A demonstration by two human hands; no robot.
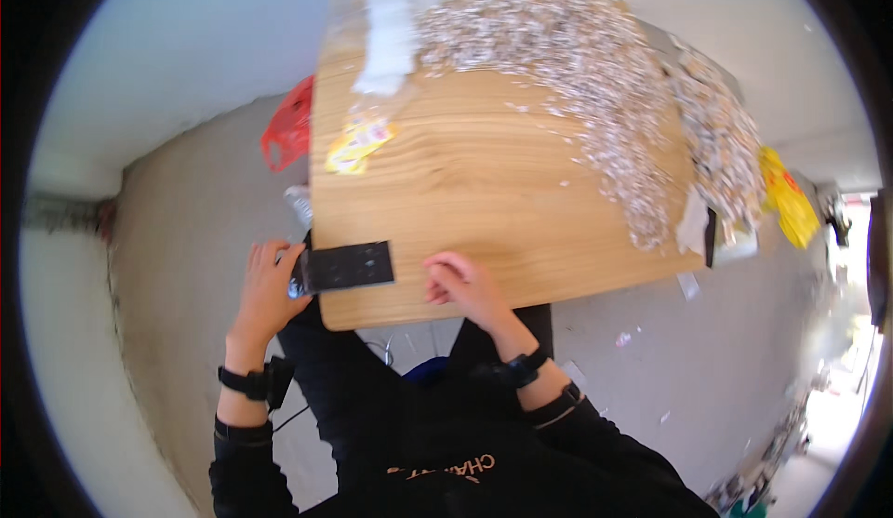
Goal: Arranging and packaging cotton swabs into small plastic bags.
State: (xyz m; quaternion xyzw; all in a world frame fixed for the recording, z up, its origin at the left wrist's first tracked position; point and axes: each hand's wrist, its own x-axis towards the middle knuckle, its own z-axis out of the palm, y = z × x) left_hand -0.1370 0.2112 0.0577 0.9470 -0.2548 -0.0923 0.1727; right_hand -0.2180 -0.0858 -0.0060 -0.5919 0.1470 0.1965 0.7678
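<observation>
A flat black rectangular piece (353, 265) lies across the left edge of the table, with a few small pale spots on its surface. My left hand (268, 287) grips its outer end beyond the table edge, thumb and fingers bent around it. Something shiny and bluish shows between those fingers, too small to make out. To the right of the black piece, my right hand (468, 289) hovers over the table's near edge with curled fingers pressed together. Whatever those fingers may hold is hidden. Both wrists wear black straps.
Many small pale pieces (586, 72) are heaped along the far and right sides of the wooden table (465, 179). A white stack (387, 39) and a yellow packet (359, 144) lie at left. A red bag (290, 126) hangs beside the table; a yellow bag (789, 200) is at right.
</observation>
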